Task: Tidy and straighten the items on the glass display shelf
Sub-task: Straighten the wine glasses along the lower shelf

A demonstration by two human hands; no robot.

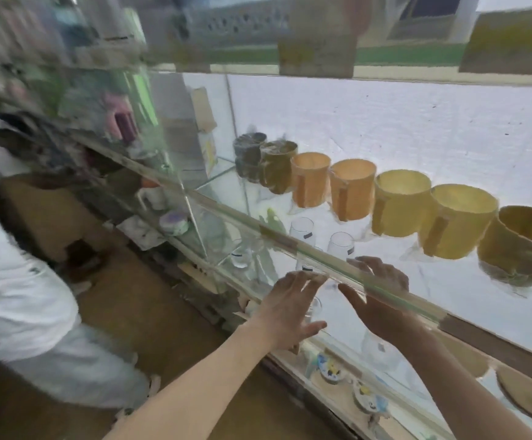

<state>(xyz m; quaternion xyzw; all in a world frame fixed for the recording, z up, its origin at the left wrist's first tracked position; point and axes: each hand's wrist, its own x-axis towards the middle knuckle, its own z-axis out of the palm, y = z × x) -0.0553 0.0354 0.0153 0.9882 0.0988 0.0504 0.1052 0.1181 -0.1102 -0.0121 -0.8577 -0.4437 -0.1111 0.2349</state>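
A: What fills the view?

B: A glass display shelf (290,241), its front edge running from upper left down to lower right. On it stands a row of mugs (401,204) following that same line, all upright with mouths up: two dark ones at the far left, then orange, then yellow toward the right.

A: And under the shelf?

B: Clear drinking glasses (340,246) stand upright on the level below, seen through the glass. A person in a white top (20,290) stands at the left, badly blurred.

A: The hands?

B: Both reach in beneath the shelf edge. The left hand (286,309) has its fingers spread, palm facing right; the right hand (379,300) is opened too, fingers partly behind the shelf edge. A clear glass (313,308) sits between the palms, just beside the left one.

A: Touching it?

B: Possibly the left palm; the blur leaves that unclear. The mugs sit well above and behind the fingers.
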